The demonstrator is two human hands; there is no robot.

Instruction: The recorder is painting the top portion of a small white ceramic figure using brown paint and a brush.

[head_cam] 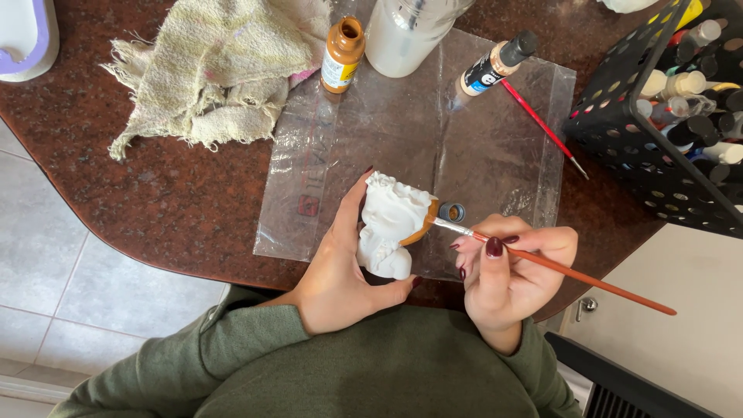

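Fingers of left hand [337, 271] wrapped round white figurine [389, 224], held above plastic sheet [495, 147] on brown counter [178, 193]; right hand [507, 271] pinched on brush [557, 267], tip at brown-painted edge; best kept figurine steady, strokes short, paint thin; open brown bottle [342, 54] stood beyond; small cap [452, 211] lay beside brush tip.

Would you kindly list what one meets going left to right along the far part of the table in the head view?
White and lilac container → frayed cream cloth → open brown paint bottle → clear jar → tan paint bottle with black cap → spare red brush → black perforated basket of paint bottles.
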